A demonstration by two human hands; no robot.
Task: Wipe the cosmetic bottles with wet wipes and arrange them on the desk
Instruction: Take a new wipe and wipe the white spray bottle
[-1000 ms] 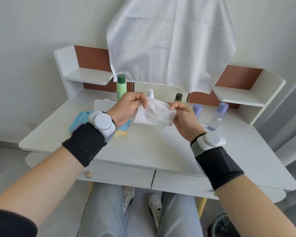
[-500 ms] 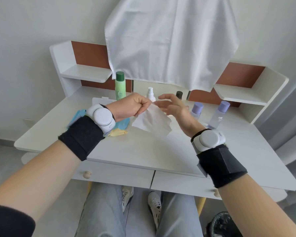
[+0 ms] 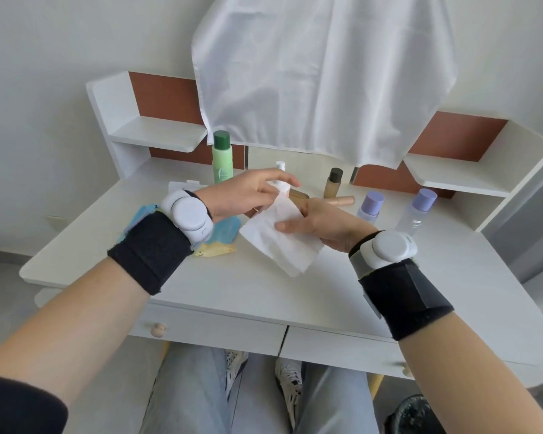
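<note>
My right hand [image 3: 323,223] holds a white wet wipe [image 3: 282,245] spread over its palm, with the thumb pressed on top. My left hand [image 3: 248,195] reaches past the wipe's upper corner, and its fingers close round a small white pump bottle [image 3: 279,183] standing at the back of the desk [image 3: 264,296]. A green bottle [image 3: 222,158] stands behind on the left. To the right are a beige bottle with a black cap [image 3: 333,183], a beige tube lying flat [image 3: 342,200] and two purple-capped clear bottles [image 3: 370,206] [image 3: 419,211].
A blue wipes pack [image 3: 224,233] lies under my left wrist. A white cloth [image 3: 323,73] hangs over the mirror. Side shelves [image 3: 157,137] [image 3: 458,177] flank the desk. A dark bin [image 3: 414,415] sits on the floor at the right, beside my knees.
My left hand let go of the wipe's corner and moved forward onto the pump bottle. My right hand closed its thumb on the wipe, which now lies over its palm.
</note>
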